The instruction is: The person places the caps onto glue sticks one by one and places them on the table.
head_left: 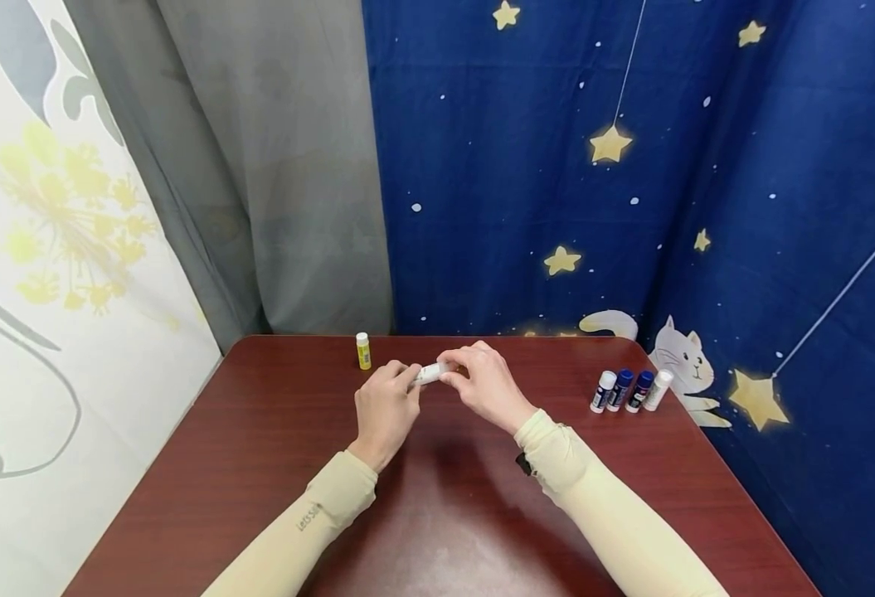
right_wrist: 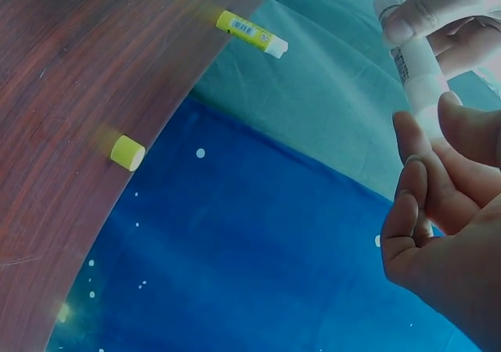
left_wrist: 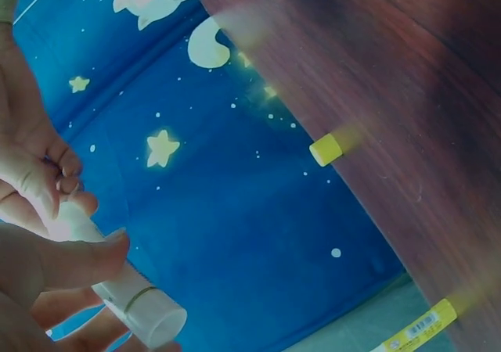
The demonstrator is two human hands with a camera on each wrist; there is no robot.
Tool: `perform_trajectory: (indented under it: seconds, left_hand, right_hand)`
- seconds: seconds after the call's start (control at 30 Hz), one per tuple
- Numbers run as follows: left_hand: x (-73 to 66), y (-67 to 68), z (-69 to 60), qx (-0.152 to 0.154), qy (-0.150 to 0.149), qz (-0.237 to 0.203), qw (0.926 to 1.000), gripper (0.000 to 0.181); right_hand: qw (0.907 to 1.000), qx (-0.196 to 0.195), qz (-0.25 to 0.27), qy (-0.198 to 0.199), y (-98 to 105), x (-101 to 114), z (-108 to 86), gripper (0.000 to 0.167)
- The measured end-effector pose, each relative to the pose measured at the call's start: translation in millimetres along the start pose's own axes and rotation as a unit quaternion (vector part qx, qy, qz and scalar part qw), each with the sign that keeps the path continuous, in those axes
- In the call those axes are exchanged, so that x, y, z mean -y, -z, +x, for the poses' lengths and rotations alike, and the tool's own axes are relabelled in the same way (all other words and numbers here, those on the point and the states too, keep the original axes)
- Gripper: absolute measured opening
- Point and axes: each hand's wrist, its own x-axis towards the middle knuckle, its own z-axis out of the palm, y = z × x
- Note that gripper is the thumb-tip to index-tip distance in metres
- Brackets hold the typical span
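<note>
A white glue stick (head_left: 430,374) is held in the air, tilted, above the far middle of the table. My left hand (head_left: 387,408) grips its left end between thumb and fingers, and my right hand (head_left: 485,385) pinches the other end. Both grips show in the left wrist view, where the tube (left_wrist: 145,305) has a translucent white end pointing down. In the right wrist view printing shows on the tube (right_wrist: 415,70), and right-hand fingertips partly cover its lower end. A small yellow cap (right_wrist: 127,153) stands on the table beyond the hands.
A yellow glue stick (head_left: 364,351) with a white top stands upright near the table's far edge, left of the hands. Several blue and white glue sticks (head_left: 638,392) stand in a row at the right. Curtains (head_left: 482,207) hang behind the dark red table (head_left: 258,464).
</note>
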Motion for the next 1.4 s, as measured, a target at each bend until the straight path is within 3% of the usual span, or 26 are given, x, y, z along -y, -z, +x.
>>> perform_trajectory:
  seconds: [0.23,0.53,0.73,1.4]
  left_hand:
    - [-0.9,-1.1,-2.0,-0.004,-0.004,0.008,1.0,0.023]
    - [-0.1,-3.6,0.2,0.018,0.036,-0.073,0.9966,0.033]
    - [1.0,0.7,3.4,0.035,0.061,-0.1,0.9925,0.043]
    - [16.5,4.9,1.5,0.06,0.115,-0.086,0.9878,0.041]
  right_hand:
    - [0.9999,0.0,0.007,-0.01,-0.7,0.9,-0.5,0.018]
    - [0.9993,0.015,0.034,0.003,14.2,-6.0,3.6,0.018]
    - [0.9992,0.007,0.038,0.012,25.0,-3.3,7.7,0.02]
    - [0.9995,-0.012,0.028,-0.002,39.2,-8.7,6.6,0.021]
